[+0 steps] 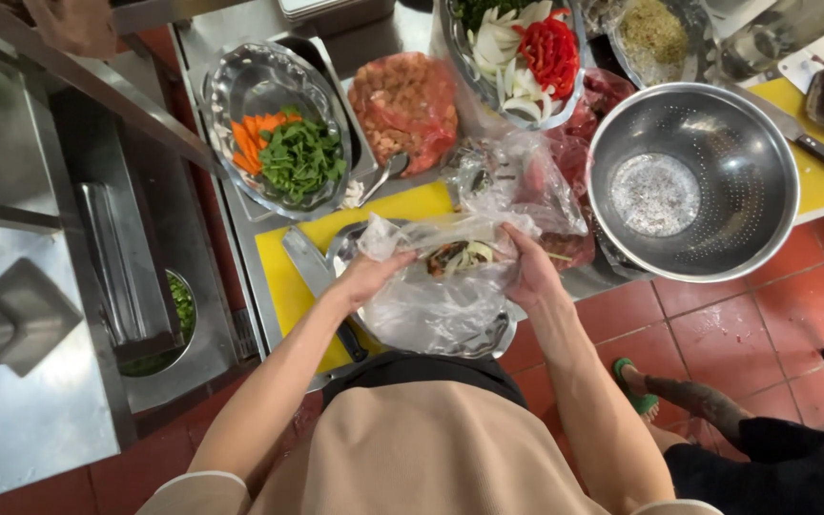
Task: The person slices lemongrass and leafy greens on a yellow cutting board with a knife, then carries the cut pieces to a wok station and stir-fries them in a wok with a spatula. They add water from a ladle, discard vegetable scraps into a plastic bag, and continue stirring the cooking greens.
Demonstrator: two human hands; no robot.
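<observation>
My left hand [366,277] and my right hand [529,270] both grip a clear plastic bag [441,300] from its two sides. The bag holds dark and pale food pieces [458,256] near its mouth. It hangs over a metal tray [488,336] lying on a yellow cutting board [290,272]. A cleaver [309,265] rests on the board just left of my left hand.
A metal colander [693,181] stands at the right. Behind are a dish of carrot and greens [283,129], a bag of pink meat [404,105], a bowl of onion and red pepper [525,52], more crumpled bags [517,176]. Another person's sandalled foot [643,386] is on the red tile floor.
</observation>
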